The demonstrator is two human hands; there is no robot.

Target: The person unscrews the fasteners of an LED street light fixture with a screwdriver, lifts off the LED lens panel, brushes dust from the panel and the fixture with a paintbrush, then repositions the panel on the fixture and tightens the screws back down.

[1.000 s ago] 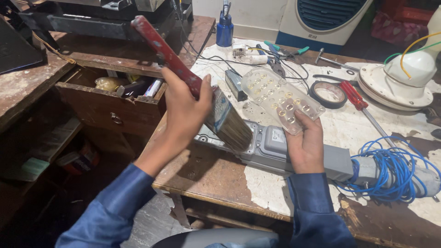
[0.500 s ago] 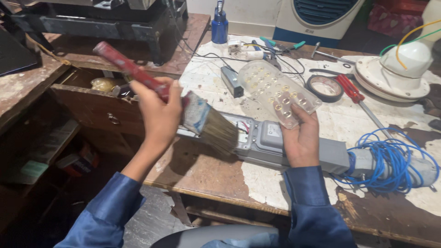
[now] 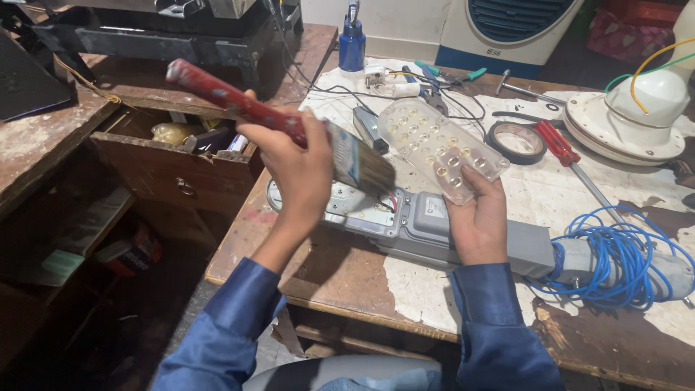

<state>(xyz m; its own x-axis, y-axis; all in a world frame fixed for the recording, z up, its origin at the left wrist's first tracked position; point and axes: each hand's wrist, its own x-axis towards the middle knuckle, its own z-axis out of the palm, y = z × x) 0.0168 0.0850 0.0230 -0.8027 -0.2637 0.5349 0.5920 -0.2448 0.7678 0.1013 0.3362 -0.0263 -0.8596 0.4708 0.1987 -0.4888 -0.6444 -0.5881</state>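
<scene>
My left hand (image 3: pixel 300 170) grips a wide paintbrush (image 3: pixel 355 161) by its red handle, bristles pointing right over a grey street-lamp housing (image 3: pixel 427 224) lying on the worn table (image 3: pixel 347 282). My right hand (image 3: pixel 479 221) holds a clear plastic lens cover (image 3: pixel 441 148) with rows of small domes, tilted up above the housing. The brush tip is just left of the cover's lower edge.
A coil of blue wire (image 3: pixel 615 257) lies at the housing's right end. A red screwdriver (image 3: pixel 568 156), a tape roll (image 3: pixel 515 141), a white lamp base (image 3: pixel 637 119) and a blue bottle (image 3: pixel 352 36) sit further back. An open wooden drawer (image 3: pixel 181 156) is on the left.
My left hand swung the brush from a steep upright angle down and left, then back right toward the lens cover. My right hand kept the cover raised.
</scene>
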